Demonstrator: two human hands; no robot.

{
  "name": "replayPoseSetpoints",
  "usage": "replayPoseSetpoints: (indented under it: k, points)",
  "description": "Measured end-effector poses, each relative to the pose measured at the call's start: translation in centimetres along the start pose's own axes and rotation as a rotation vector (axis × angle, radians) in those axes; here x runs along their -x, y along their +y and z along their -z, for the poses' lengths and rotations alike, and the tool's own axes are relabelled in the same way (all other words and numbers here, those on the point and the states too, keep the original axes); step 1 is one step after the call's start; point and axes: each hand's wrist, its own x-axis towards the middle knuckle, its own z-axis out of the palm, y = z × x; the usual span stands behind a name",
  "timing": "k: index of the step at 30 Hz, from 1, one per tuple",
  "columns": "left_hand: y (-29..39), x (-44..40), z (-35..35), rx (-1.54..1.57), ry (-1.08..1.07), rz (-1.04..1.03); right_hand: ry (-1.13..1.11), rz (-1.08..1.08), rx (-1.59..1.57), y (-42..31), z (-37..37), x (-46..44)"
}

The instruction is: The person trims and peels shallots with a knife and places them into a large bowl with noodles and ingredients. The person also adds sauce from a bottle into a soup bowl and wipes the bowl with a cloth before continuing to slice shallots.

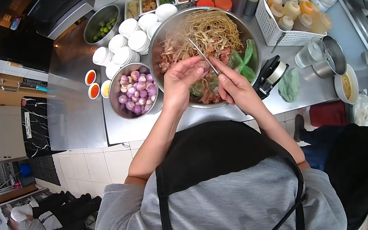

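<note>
My right hand (237, 87) is closed around a small knife (203, 55), its blade slanting up and to the left over a large metal bowl (151, 47). Beside the blade, the fingers of my left hand (180, 82) are pinched together; whatever they hold is too small to name. Below both hands the bowl contains a heap of thin brown roots (211, 30), pinkish scraps (168, 51) and a green plastic bag (247, 63). Left of it, close to my left forearm, stands a smaller metal bowl (117, 107) of purple peeled shallots (136, 91).
Stacked white cups (125, 56), sauce dishes (90, 77) and a bowl of limes (103, 26) stand at left. Right are a tape dispenser (273, 74), a white basket (270, 27) of bottles and a pot (333, 53). Other people (362, 163) work on both sides.
</note>
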Motion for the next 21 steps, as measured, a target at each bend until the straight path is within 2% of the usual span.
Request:
replayPoseSetpoints:
  k: [4,9,12,18,21]
  points:
    - [-0.2,0.1,0.1,0.055,0.019,0.013,0.032,0.017,0.077,0.3,-0.4,0.0]
    - [-0.4,0.3,-0.3,0.055,0.047,0.005,0.166,0.205,0.189,1.7,-1.0,-0.5]
    - [-0.6,0.5,-0.5,0.03,0.044,-0.017,0.233,0.239,0.214,1.1,-1.2,-0.4]
    - [-0.9,0.9,-0.7,0.008,0.024,-0.013,0.208,0.209,0.005,1.8,-0.9,-0.9]
    - [-0.4,0.9,-1.4,0.06,0.022,0.007,0.205,0.137,0.011,1.4,-0.9,-0.9]
